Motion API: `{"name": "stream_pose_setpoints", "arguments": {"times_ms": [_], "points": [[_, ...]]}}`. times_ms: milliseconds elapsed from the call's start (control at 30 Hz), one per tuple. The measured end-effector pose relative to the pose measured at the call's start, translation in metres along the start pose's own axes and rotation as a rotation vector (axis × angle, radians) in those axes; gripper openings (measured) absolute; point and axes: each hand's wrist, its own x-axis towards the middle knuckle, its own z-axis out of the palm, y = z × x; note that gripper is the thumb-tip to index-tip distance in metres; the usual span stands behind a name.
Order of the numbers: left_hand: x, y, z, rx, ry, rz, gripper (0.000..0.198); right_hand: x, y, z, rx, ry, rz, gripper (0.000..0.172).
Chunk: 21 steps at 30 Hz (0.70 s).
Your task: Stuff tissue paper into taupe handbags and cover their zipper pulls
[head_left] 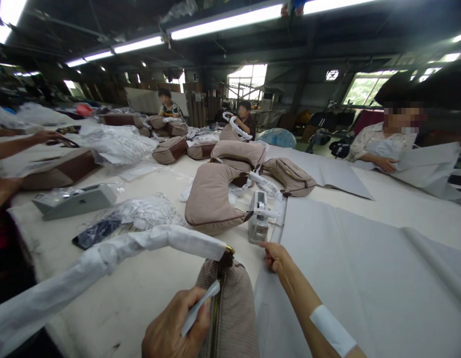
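My left hand (178,320) is closed, pinching a narrow white strip (200,307) beside the zipper of a ribbed beige handbag (237,308). The strip's far end meets the zipper; whether it is a wrapped zipper pull I cannot tell. From the bag's brown tab and gold ring, a strap wrapped in white paper (140,246) arches off to the left. My right hand (277,256) is over the table, index finger stretched out and the others curled, with nothing visible in it. Its fingertip is at the foot of a grey tape dispenser (258,226), touching or nearly so.
A curved beige bag (206,199) lies behind the dispenser, with several more bags beyond. Large grey sheets (349,248) cover the right side. On the left are a dark phone (98,233), crumpled plastic and a grey wedge-shaped stand (77,201). Several co-workers are around the table.
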Motion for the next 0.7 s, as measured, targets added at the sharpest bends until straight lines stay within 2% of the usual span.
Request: {"name": "stream_pose_setpoints", "arguments": {"times_ms": [100, 167, 200, 267, 333, 367, 433, 533, 700], "points": [[0.002, -0.003, 0.000, -0.025, -0.002, 0.116, 0.017, -0.027, 0.008, -0.009, 0.054, -0.044, -0.103, 0.017], [0.003, -0.004, -0.002, -0.016, -0.012, 0.199, 0.012, -0.063, 0.004, -0.021, 0.084, -0.176, -0.196, 0.021], [0.003, -0.004, -0.003, -0.014, -0.008, 0.235, 0.011, -0.083, 0.001, -0.025, 0.081, -0.285, -0.223, 0.025], [0.005, -0.002, -0.004, -0.026, 0.029, 0.283, 0.010, -0.124, -0.007, -0.028, 0.017, -0.628, -0.237, 0.032], [0.007, 0.002, -0.003, -0.044, 0.061, 0.302, 0.011, -0.157, -0.014, -0.023, -0.083, -0.821, -0.179, 0.036], [0.008, 0.005, -0.002, -0.051, 0.065, 0.308, 0.012, -0.169, -0.017, -0.018, -0.135, -0.860, -0.149, 0.037], [0.009, 0.009, 0.000, -0.063, 0.064, 0.321, 0.014, -0.181, -0.019, -0.006, -0.220, -0.873, -0.120, 0.038], [0.007, 0.012, 0.002, -0.085, 0.100, 0.329, 0.016, -0.181, -0.021, 0.006, -0.295, -0.840, -0.125, 0.036], [0.001, 0.013, 0.006, -0.087, 0.121, 0.260, 0.016, -0.177, -0.024, 0.009, -0.349, -0.779, -0.096, 0.029]]}}
